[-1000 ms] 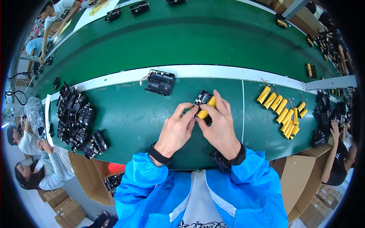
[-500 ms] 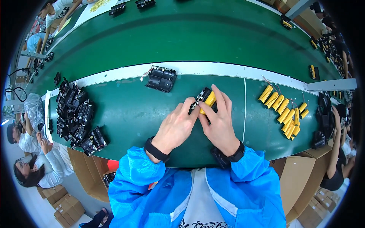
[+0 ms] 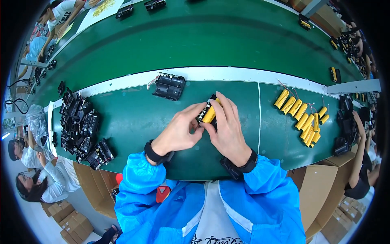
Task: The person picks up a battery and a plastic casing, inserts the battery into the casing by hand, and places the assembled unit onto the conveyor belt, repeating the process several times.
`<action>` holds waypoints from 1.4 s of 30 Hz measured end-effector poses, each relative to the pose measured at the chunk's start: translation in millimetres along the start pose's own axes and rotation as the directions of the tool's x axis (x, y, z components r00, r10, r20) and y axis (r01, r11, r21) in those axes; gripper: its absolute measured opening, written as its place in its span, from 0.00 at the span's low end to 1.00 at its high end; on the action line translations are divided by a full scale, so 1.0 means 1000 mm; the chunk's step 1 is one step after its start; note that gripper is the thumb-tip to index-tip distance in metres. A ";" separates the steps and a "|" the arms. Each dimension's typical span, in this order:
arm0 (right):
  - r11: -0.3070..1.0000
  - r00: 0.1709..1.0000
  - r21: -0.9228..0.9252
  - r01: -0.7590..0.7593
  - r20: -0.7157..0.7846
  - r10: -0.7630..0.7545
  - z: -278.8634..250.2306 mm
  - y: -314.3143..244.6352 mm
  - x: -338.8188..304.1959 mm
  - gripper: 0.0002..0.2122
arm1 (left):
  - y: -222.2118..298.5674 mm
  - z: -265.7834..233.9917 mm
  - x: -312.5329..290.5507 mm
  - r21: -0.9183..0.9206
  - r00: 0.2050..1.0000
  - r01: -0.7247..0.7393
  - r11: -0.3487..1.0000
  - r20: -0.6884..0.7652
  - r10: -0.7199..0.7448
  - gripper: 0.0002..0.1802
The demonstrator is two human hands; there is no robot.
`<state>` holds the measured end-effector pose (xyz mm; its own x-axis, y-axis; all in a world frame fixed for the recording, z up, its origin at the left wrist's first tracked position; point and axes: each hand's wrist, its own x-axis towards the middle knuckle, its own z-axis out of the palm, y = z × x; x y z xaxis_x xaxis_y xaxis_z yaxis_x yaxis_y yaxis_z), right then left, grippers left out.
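Note:
A yellow cylindrical battery cell (image 3: 209, 116) lies in a black plastic housing (image 3: 200, 117) with small light parts along its left edge. My right hand (image 3: 229, 134) is closed on the housing, its fingers over the far end and right side. My left hand (image 3: 176, 130) pinches the housing's left edge, thumb at the near end and index finger higher up. Much of the housing is hidden by my fingers. Beyond my left hand, another black housing (image 3: 170, 87) with no yellow cell rests against the white strip.
Several black housings (image 3: 79, 126) are heaped at the left. Several yellow cells (image 3: 301, 112) with thin wires lie at the right. A black part (image 3: 230, 167) sits under my right wrist. Beyond the white rail (image 3: 227, 73) runs a green belt (image 3: 203, 40). Cardboard boxes (image 3: 315, 191) flank me; other people work on both sides.
My hands have shifted slightly left with the housing. The left thumb and index finger have spread apart, and the right fingers have moved over the cell's far end.

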<state>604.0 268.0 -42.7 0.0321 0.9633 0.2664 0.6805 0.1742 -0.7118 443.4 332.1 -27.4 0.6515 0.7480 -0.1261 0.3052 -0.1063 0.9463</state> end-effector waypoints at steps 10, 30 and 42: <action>0.998 0.999 -0.054 -0.036 -0.014 0.036 0.004 0.011 -0.003 0.34 | -0.009 0.018 0.036 0.158 0.966 0.225 0.962 -0.167 -0.198 0.17; 0.927 0.931 -0.153 -0.342 -0.190 0.312 -0.141 0.150 0.015 0.10 | 0.033 -0.026 0.130 0.606 0.964 0.249 0.756 -0.083 -0.252 0.22; 0.321 0.901 0.947 0.013 -0.150 0.407 -0.168 0.097 -0.049 0.04 | 0.007 -0.118 0.149 0.688 0.968 0.197 0.698 -0.021 -0.252 0.36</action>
<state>791.0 203.5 -15.3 0.4161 0.9081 0.0479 -0.4741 0.2616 -0.8407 460.7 519.8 -4.0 0.5390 0.7642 -0.3542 0.8192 -0.3779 0.4314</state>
